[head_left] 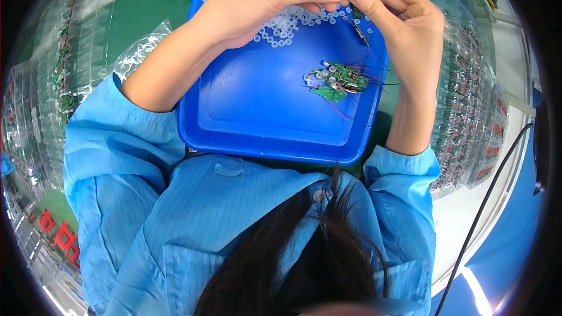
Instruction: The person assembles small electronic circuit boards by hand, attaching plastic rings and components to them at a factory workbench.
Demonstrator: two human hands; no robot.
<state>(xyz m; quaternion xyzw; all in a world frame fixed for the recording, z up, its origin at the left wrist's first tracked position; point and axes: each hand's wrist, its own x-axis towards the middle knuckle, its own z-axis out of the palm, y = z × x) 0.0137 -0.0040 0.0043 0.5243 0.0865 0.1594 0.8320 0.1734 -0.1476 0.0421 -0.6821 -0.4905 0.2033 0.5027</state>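
Head view looks down on a blue plastic tray (257, 123) resting on a green bench (146, 17), with the person's blue sleeves (111, 140) entering from six o'clock. At twelve o'clock both hands meet over the tray's far end. The left hand (263, 0) and the right hand (404, 17) pinch one small circuit board (356, 20) between thumb and fingertips; each grip is clenched on it. The board's long axis runs roughly from eleven to five o'clock, its lower end pointing down toward the tray, with thin dark wires trailing off it.

Under the hands, at twelve o'clock in the tray, lies a scatter of small white rings (287, 23). At three o'clock in the tray sits a little heap of green circuit boards (339, 79) with red and black wires.

Clear plastic packages (474, 117) of small parts, rectangular with red and green contents, stand stacked at three o'clock beside the tray; similar clear packs (58, 70) line the nine o'clock side.
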